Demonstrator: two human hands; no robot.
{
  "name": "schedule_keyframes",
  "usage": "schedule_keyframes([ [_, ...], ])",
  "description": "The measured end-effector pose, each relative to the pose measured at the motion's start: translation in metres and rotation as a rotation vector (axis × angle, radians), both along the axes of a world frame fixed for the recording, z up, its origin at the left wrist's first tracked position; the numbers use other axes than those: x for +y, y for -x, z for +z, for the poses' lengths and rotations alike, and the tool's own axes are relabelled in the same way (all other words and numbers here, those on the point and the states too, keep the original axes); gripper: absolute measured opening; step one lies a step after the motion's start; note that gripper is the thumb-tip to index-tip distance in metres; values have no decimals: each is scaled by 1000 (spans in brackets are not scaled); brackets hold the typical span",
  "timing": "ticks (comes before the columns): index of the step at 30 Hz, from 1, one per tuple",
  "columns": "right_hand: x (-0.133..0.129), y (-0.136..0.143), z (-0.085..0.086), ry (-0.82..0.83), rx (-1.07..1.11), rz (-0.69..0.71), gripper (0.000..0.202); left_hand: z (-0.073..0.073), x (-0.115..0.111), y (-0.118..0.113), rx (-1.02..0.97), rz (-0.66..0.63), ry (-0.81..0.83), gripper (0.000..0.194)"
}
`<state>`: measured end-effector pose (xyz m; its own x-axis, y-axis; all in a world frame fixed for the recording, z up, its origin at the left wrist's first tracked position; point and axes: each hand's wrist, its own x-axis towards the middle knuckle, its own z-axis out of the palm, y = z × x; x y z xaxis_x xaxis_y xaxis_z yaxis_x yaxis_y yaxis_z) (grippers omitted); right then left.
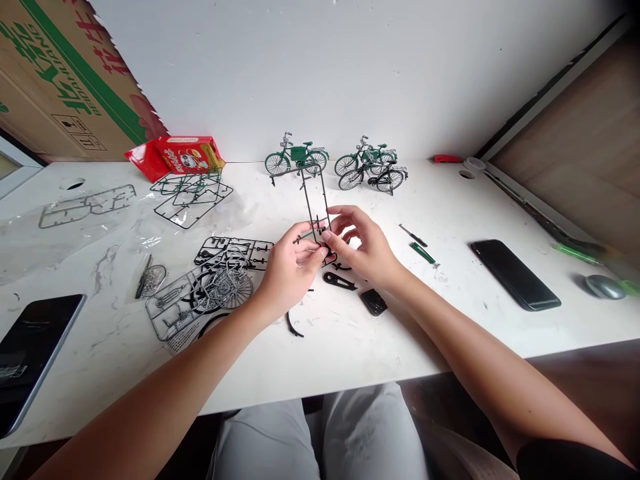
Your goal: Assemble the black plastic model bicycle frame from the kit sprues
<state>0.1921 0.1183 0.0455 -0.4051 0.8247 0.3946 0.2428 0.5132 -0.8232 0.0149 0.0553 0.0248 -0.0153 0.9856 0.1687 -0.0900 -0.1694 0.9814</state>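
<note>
We hold the black sprue (pixel 307 200) in both hands, raised in front of us over the middle of the white table (pixel 415 347). Orientation: long axis close to upright in our view, the upper end leaning slightly to the left, the lower end down among our fingers. Two long rails run up side by side; at the upper end a thin bar reaches out leftward, passing in front of the leftmost green bike (pixel 299 154). Small parts stick out sideways near the lower end.

Left hand (pixel 295 265): thumb and fingers are bent around the lower end, gripping it. Right hand (pixel 364 243): thumb and forefinger pinch the sprue from the right, just beside the left fingertips. The exact contact is partly hidden by the fingers.

Below the hands we note a black slotted part (pixel 340 281), its long axis running left to right, and a black block (pixel 374 302) near it. A curved strip (pixel 294 325) lies nearer us. Left of the left hand, a grey sprue (pixel 173 303) overlaps loose wheels (pixel 235 290). To the right, a green tool (pixel 423 253) lies slantwise, well apart from the phone (pixel 515 275).
</note>
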Motion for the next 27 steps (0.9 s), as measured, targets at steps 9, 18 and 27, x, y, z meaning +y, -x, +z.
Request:
schedule_keyframes([
  [9,-3,3,1,88,17,93,29,0,-1,-1,-38,-74,41,42],
  [18,1,0,0,9,-100,77,21,3,-4,-2,-39,5,82,22],
  [27,2,0,0,-48,-138,87,27,11,-2,0,-64,17,106,25],
])
